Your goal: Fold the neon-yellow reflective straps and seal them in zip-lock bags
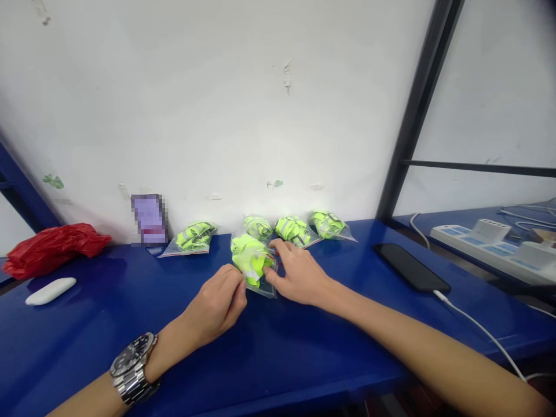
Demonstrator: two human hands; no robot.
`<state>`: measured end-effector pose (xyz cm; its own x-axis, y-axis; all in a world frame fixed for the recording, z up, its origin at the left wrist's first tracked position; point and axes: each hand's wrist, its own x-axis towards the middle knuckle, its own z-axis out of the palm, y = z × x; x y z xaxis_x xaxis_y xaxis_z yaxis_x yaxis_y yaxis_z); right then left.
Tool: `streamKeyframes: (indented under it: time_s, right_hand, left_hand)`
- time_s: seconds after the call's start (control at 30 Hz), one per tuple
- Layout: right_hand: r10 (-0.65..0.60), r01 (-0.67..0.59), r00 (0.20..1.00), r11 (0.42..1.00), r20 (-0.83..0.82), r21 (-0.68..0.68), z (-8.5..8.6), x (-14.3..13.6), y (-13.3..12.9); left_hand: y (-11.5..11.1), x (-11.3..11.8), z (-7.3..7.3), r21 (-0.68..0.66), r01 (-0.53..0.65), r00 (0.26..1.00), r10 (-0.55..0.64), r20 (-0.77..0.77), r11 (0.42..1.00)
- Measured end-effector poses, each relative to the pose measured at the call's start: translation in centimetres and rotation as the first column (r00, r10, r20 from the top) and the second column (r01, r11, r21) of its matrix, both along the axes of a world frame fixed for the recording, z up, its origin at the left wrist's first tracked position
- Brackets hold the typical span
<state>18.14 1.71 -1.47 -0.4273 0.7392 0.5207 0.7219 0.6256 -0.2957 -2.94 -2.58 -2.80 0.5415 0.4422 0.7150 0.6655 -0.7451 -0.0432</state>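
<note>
A clear plastic zip bag (268, 288) with folded neon-yellow reflective fabric (249, 255) inside is between my hands, above the blue tabletop. My left hand (219, 301), below a metal wristwatch (134, 362), is closed at the bag's lower left edge, its fingertips partly hidden. On the other side, my right hand (299, 272) grips the bag's right edge between thumb and curled fingers. Just behind are similar filled bags, among them a middle one (258, 227) and one to its right (293, 230).
Against the wall stand another filled bag (193, 236) and a pixelated phone-shaped object (150, 220). A red plastic bag (56, 246) and white oval object (51, 291) lie left. To the right are a black phone (410, 266) on a white cable (478, 330) and a power strip (460, 238).
</note>
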Motion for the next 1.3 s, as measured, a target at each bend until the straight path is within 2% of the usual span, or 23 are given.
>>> streamKeyframes:
  time_s: [0.07,0.1,0.13,0.2,0.27,0.3,0.37,0.43,0.47,0.5,0.53,0.57,0.63,0.7,0.8,0.87,0.9,0.97,1.0,1.13,1.2,1.27,1.3]
  right_hand:
    - [0.141,-0.151,0.984,0.984,-0.112,-0.090,-0.6,-0.2,0.4]
    - [0.186,-0.216,0.961,0.967,-0.202,-0.137,-0.9,-0.2,0.8]
    - [0.206,-0.269,0.928,0.946,-0.312,-0.178,-1.2,-0.2,1.2]
    - [0.184,-0.365,0.819,0.898,-0.544,-0.246,-1.7,0.0,2.3]
    - [0.101,-0.464,0.672,0.829,-0.734,-0.311,-2.0,0.0,3.0]
    - [0.047,-0.522,0.601,0.779,-0.798,-0.347,-2.2,-0.1,3.2]
    - [-0.053,-0.646,0.495,0.646,-0.867,-0.408,-2.3,-0.3,3.3]
    - [-0.134,-0.733,0.440,0.518,-0.888,-0.442,-2.4,-0.7,2.9]
    - [-0.181,-0.744,0.420,0.492,-0.889,-0.452,-2.5,-0.9,2.6]
    - [-0.234,-0.734,0.401,0.497,-0.886,-0.463,-2.6,-1.1,2.4]
    - [-0.280,-0.706,0.383,0.526,-0.880,-0.475,-2.7,-1.2,2.1]
    - [-0.306,-0.673,0.370,0.563,-0.877,-0.480,-2.8,-1.4,1.9]
    - [-0.278,-0.635,0.360,0.626,-0.890,-0.452,-3.0,-1.5,1.5]
    - [-0.170,-0.645,0.378,0.657,-0.910,-0.391,-3.2,-1.6,1.4]
    - [-0.033,-0.611,0.447,0.718,-0.894,-0.332,-3.3,-1.5,1.5]
    - [0.003,-0.576,0.507,0.745,-0.862,-0.336,-3.4,-1.4,1.6]
    - [0.012,-0.576,0.530,0.739,-0.848,-0.350,-3.4,-1.4,1.6]
    - [0.016,-0.625,0.542,0.676,-0.841,-0.390,-3.3,-1.4,1.5]
    - [0.015,-0.673,0.527,0.618,-0.850,-0.406,-3.3,-1.4,1.4]
    - [-0.024,-0.858,0.423,0.310,-0.906,-0.409,-3.1,-1.3,0.8]
    - [-0.067,-0.899,0.386,0.196,-0.920,-0.392,-3.0,-1.2,0.6]
    - [-0.116,-0.918,0.358,0.141,-0.927,-0.372,-3.0,-1.2,0.6]
    - [-0.132,-0.920,0.350,0.138,-0.927,-0.367,-3.0,-1.1,0.6]
  left_hand:
    - [0.0,0.1,-0.1,-0.116,0.069,0.998,-0.068,0.014,0.991]
    - [0.2,-0.1,-0.3,-0.162,0.064,0.997,-0.056,0.049,0.985]
    - [0.4,-0.4,-0.4,-0.199,0.023,0.994,-0.002,0.105,0.980]
    - [1.3,-1.2,-0.8,-0.271,-0.122,0.949,0.192,0.250,0.955]
    - [2.6,-2.2,-1.0,-0.380,-0.221,0.842,0.373,0.391,0.898]
    - [3.2,-2.7,-1.2,-0.454,-0.199,0.794,0.414,0.445,0.869]
    - [4.4,-3.5,-1.4,-0.610,0.011,0.747,0.399,0.532,0.792]
    - [5.1,-3.8,-1.8,-0.717,0.282,0.733,0.339,0.590,0.638]
    - [5.2,-3.8,-2.0,-0.737,0.371,0.725,0.319,0.610,0.565]
    - [5.3,-3.7,-2.1,-0.741,0.413,0.717,0.312,0.623,0.530]
    - [5.3,-3.7,-2.3,-0.733,0.412,0.709,0.315,0.631,0.542]
    - [5.2,-3.6,-2.4,-0.714,0.372,0.701,0.324,0.635,0.593]
    - [5.0,-3.5,-2.5,-0.651,0.186,0.706,0.361,0.610,0.735]
    - [4.7,-3.5,-2.4,-0.579,-0.050,0.724,0.429,0.540,0.814]
    - [4.5,-3.7,-1.9,-0.515,-0.288,0.710,0.541,0.452,0.808]
    - [4.4,-3.9,-1.5,-0.495,-0.363,0.688,0.585,0.429,0.789]
    - [4.4,-3.9,-1.4,-0.487,-0.387,0.677,0.600,0.426,0.783]
    - [4.4,-4.0,-1.2,-0.477,-0.411,0.658,0.615,0.435,0.777]
    - [4.3,-4.0,-1.2,-0.475,-0.413,0.648,0.617,0.447,0.777]
    - [4.3,-3.9,-1.2,-0.475,-0.414,0.616,0.624,0.481,0.776]
    - [4.4,-4.0,-1.2,-0.483,-0.416,0.610,0.630,0.481,0.771]
    - [4.4,-4.0,-1.1,-0.481,-0.429,0.607,0.638,0.474,0.765]
    - [4.4,-4.0,-1.1,-0.474,-0.441,0.605,0.643,0.471,0.762]
